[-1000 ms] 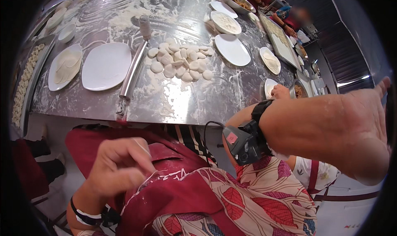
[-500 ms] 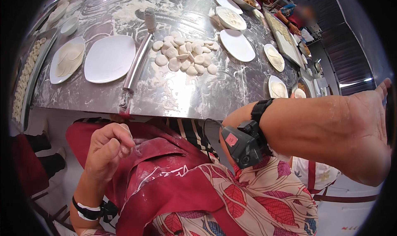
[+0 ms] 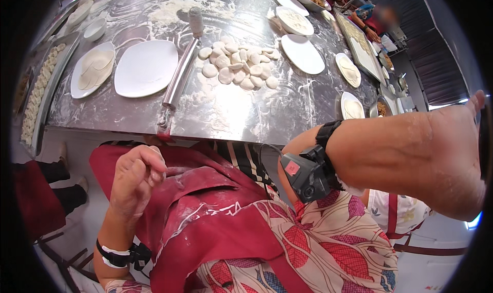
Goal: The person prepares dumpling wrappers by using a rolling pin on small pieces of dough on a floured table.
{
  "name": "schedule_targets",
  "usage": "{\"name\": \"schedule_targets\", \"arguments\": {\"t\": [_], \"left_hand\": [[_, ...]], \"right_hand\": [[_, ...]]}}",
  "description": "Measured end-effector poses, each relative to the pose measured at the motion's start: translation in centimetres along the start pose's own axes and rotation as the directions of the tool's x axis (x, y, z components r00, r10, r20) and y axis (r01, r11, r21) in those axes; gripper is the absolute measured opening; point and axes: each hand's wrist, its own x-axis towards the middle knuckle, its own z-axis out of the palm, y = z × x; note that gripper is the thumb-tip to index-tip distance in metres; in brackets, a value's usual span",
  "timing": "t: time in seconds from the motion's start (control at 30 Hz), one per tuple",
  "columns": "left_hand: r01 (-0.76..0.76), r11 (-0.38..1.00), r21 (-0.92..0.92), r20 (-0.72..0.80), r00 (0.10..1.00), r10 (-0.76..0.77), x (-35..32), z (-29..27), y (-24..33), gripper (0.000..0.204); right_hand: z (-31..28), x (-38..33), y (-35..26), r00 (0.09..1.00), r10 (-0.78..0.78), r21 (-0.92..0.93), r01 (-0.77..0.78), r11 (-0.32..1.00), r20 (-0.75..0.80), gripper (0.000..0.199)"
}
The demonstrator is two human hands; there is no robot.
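My left hand hangs in front of the flour-dusted red apron, its fingers curled in and nothing visible in them. My right forearm reaches across to the right rim of the picture, where my right hand is raised close to the camera; most of its fingers are cut off or hidden. Neither hand touches the table. Nearest beyond my left hand lies a metal rolling pin with its handle end at the table's front edge. To the right of the pin is a pile of small flattened dough discs.
A white plate lies left of the pin, beside a plate of rolled dough sheets. At far left is a tray of shaped dumplings. Right of the discs are another white plate and a flour bowl. Another person works at far right.
The view has shifted a little, so the table and its things sit slightly further right and higher. Both hands keep nearly the same pose.
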Motion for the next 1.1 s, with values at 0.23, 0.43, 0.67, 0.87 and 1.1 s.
{"name": "schedule_targets", "arguments": {"t": [0.23,0.43,0.67,0.87,1.1], "left_hand": [[-0.100,0.995,-0.025,0.002,0.995,0.100,-1.2,-0.9,-0.5,0.043],[-0.078,0.996,-0.053,-0.082,0.994,0.073,-2.9,-3.6,-0.5,0.041],[-0.071,0.994,-0.088,-0.109,0.992,0.061,-3.7,-5.4,0.1,0.040],[-0.032,0.996,-0.079,-0.155,0.988,0.020,-3.7,-5.7,0.1,0.039],[-0.052,0.995,-0.086,-0.196,0.980,0.035,-4.3,-6.2,0.1,0.039]], "right_hand": [[-0.9,-2.9,0.4,0.989,0.096,-0.134,-0.081,0.988,0.110,0.028],[-6.5,-10.9,1.9,0.695,0.117,-0.150,-0.013,0.989,0.710,0.036],[-13.7,-12.5,-0.9,0.464,0.318,-0.318,-0.082,0.945,0.827,0.045],[-15.7,-11.7,-3.1,0.414,0.432,-0.389,-0.190,0.902,0.801,0.045],[-12.0,-10.2,-6.5,0.272,0.547,-0.412,-0.423,0.807,0.792,0.042]]}}
